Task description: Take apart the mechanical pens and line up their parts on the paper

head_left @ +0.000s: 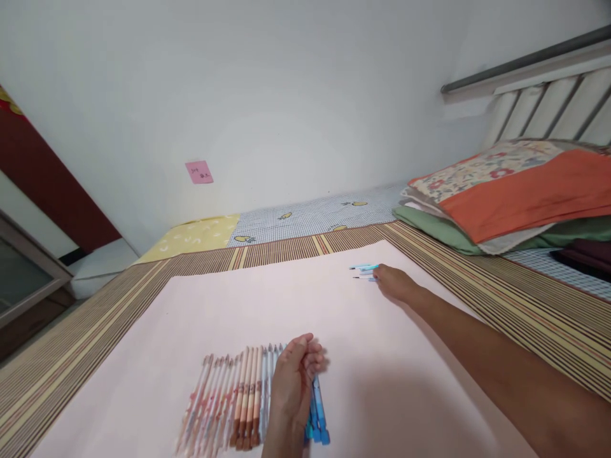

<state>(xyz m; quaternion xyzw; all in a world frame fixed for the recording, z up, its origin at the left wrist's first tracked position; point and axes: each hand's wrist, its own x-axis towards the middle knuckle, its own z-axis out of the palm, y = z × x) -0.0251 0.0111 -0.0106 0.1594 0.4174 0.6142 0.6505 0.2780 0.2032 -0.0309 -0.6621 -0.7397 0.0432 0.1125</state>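
Observation:
At the far right of the pale pink sheet, my right hand (394, 283) is closed around the near ends of several thin light-blue pens (366, 272); their narrow tips point left. My left hand (296, 378) hovers over a row of pens at the front, fingers curled in and thumb against them, with nothing visible in it. In that row lie slim pink-patterned pens (210, 401), peach pens with brown ends (248, 394) and pale grey-blue pens (268, 375). Blue pens (318, 410) show to the right of my left wrist, which partly covers the row.
The pink sheet (229, 305) lies on a striped mat (119, 305). Folded orange, floral and green bedding (515, 191) is piled at the right, below a radiator (548, 105). A pink note (199, 172) is stuck on the white wall behind.

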